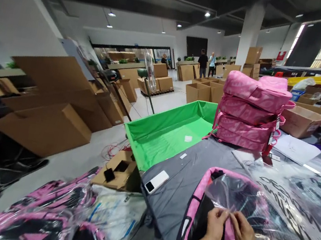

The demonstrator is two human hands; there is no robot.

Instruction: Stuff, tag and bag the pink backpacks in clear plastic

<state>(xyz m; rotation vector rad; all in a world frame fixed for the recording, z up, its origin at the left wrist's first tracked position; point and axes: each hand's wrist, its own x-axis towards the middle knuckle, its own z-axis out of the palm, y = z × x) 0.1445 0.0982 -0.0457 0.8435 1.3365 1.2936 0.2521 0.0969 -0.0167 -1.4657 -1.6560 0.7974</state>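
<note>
Left hand (216,223): nearly closed, pinched the clear plastic bag (227,191). Right hand (242,231): fingertips together, gripped the same bag just beside it. Pink-and-black backpack (195,202): lay beneath both hands. White phone (157,182): lay to their left.

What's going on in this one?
A person's left hand and right hand grip clear plastic together, fingertips close, above a pink-and-black bag on the gray table. The plastic covers part of that bag; whether the bag is inside it is hard to tell. A stack of pink bags stands farther back, and plastic-wrapped bags lie low to the left.
</note>
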